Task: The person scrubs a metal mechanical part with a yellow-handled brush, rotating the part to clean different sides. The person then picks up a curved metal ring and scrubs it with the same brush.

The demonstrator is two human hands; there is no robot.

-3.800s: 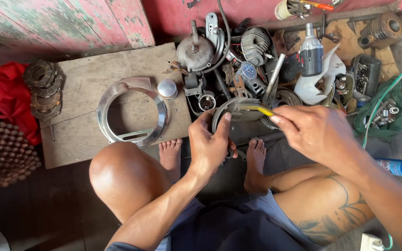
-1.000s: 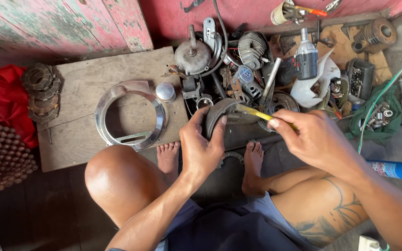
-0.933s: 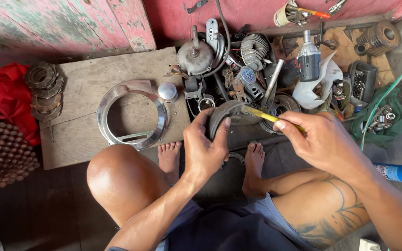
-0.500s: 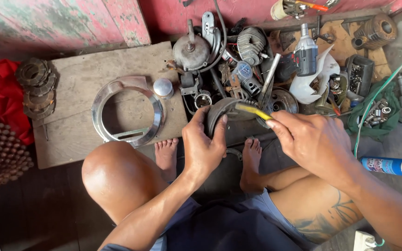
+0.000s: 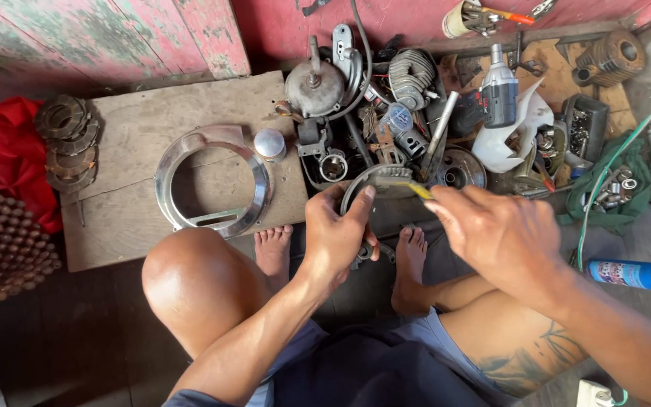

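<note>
Seated low on a workshop floor, you grip a dark, curved metal part (image 5: pixel 371 181) in your left hand (image 5: pixel 337 237), fingers wrapped over its near rim and thumb hooked behind, so the hand is clamped firmly on it. The part stands on edge just above your bare feet (image 5: pixel 414 249), its arc bowing up and away from you toward the red wall (image 5: pixel 386 19); its surface looks grey, dull and grimy, with a thin bright rim.

Your right hand (image 5: pixel 499 234) is closed around a yellow-handled brush (image 5: pixel 404 185). The brush's long axis runs from lower right to upper left, its bristled head pointing left and resting on the top of the curved part, while the handle disappears into your fist. The two hands sit close together but do not touch.

To your left, a shiny chrome ring (image 5: pixel 212 185) lies flat on a worn wooden board (image 5: pixel 133 136), with a small domed metal cap (image 5: pixel 270 143) just beside it and a stack of toothed discs (image 5: pixel 65 143) near a red cloth (image 5: pixel 9 162). Beyond the part, a clutter of engine pieces spreads along the wall, including a cordless drill (image 5: pixel 499 94). A blue spray can (image 5: pixel 631 273) lies on its side at your right.
</note>
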